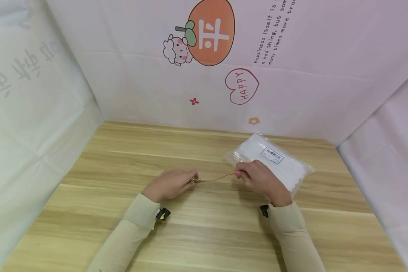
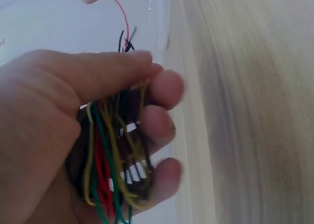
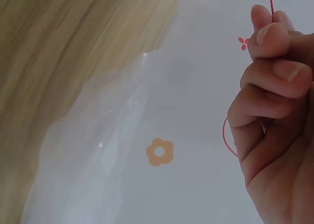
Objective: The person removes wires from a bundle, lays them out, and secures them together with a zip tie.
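White printed cloth rises along the worktop's far edge. Clear plastic bag, white contents, lies aslant toward the far right corner. Left hand, over the worktop's middle: fingers curled round a bundle of coloured wires, apparently to keep the loops together. Right hand, nearer the right edge, pinches one red wire, seemingly to part it from the rest; it spans the gap, slightly bowed. Dark tips beside it blurred; whether knotted, hard to tell.

Two hands, one wire bundle, one plastic bag, one table
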A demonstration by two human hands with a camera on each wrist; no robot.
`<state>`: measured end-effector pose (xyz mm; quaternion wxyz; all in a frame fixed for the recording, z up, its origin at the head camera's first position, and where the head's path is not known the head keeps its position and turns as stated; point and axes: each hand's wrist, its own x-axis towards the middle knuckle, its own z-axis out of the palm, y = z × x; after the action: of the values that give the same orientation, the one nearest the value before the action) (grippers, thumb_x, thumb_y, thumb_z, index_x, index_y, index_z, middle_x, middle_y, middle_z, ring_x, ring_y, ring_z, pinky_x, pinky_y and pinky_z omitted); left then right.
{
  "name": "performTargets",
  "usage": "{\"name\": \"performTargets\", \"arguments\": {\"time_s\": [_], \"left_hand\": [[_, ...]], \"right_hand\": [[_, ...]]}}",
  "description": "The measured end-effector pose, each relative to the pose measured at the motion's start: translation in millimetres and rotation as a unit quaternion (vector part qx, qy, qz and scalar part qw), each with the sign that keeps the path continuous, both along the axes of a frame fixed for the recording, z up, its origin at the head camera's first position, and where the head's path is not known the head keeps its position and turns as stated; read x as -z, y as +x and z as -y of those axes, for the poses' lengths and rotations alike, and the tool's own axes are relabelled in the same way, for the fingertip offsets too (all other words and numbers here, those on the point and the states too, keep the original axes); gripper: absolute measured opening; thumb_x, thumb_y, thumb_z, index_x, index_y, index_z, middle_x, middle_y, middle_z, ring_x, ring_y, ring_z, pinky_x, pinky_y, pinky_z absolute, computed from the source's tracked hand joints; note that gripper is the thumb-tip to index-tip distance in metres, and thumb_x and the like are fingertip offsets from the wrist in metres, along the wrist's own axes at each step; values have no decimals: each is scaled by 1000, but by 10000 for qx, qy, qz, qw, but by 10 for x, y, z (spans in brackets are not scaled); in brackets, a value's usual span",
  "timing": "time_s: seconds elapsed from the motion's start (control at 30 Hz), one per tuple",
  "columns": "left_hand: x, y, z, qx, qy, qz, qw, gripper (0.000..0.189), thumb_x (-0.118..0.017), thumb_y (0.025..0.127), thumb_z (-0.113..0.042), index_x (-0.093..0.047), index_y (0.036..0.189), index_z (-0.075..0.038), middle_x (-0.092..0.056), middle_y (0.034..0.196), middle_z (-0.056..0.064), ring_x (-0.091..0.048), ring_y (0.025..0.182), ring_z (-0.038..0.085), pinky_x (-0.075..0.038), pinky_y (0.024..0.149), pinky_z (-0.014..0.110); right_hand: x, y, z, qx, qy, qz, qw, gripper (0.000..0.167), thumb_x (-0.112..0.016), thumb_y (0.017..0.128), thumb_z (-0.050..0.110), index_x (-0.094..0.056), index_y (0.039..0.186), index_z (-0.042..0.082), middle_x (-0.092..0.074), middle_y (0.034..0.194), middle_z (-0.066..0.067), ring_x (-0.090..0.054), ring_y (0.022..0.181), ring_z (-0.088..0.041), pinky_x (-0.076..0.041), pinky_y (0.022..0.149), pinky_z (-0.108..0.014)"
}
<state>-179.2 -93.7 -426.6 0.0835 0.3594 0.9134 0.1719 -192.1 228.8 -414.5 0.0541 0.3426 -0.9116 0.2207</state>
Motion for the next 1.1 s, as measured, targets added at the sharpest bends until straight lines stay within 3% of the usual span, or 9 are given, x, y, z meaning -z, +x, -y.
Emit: {"name": "performTargets", "arguments": {"time_s": [0.1,0.27,0.43,0.6,0.87,0.97,1.1], "left_hand": [[-6,10,-23,-75,-114,-21,9999,12,-65,107,-24,-67,115,-17,-74,96,-4,-58,75,9,-50,66,30],[-15,32,-71,-117,-89,112,9998,11,-58,110,-22,-67,110,-15,-72,99,-3,-63,83,11,-55,73,35],[19,29,-76,-78,-38,10,10000,19,-52,112,-30,-59,100,-17,-52,75,-8,-46,65,9,-41,59,28],[49,-7,-39,78,77,-135,9998,28,-51,113,-31,-55,90,-15,-36,68,-9,-35,59,8,-37,59,26],[-6,-41,61,165,281,86,9994,28,-51,113,-30,-59,92,-13,-39,70,-9,-37,62,8,-39,64,27],[-29,-49,97,171,224,186,9994,27,-47,114,-29,-60,97,-12,-46,73,-5,-44,66,11,-45,69,31],[-76,-60,214,-43,-2,174,9998,27,-45,114,-25,-64,103,-10,-59,80,1,-58,76,17,-54,79,40]], "right_hand": [[0,5,30,-116,-50,-91,9999,24,-69,100,4,-65,78,14,-62,67,4,-38,58,1,-42,59,-22],[-13,14,43,-149,-48,-100,9998,24,-68,101,5,-65,79,14,-62,68,4,-38,58,0,-43,60,-23],[7,15,38,33,179,-15,9998,23,-65,103,7,-65,81,14,-67,71,0,-44,60,-4,-46,61,-26],[31,3,32,183,459,-103,9987,27,-61,104,5,-62,80,17,-64,69,3,-44,60,-7,-44,61,-27],[32,-14,5,-47,217,-606,9979,28,-68,100,6,-60,75,16,-62,63,2,-40,57,-5,-41,59,-26],[28,-26,-39,-76,127,-656,9977,27,-70,99,7,-60,75,15,-63,64,1,-40,57,-5,-42,60,-26],[9,-34,-172,145,62,-739,9971,30,-69,98,2,-59,73,16,-59,63,4,-38,57,-4,-40,60,-26]]}}
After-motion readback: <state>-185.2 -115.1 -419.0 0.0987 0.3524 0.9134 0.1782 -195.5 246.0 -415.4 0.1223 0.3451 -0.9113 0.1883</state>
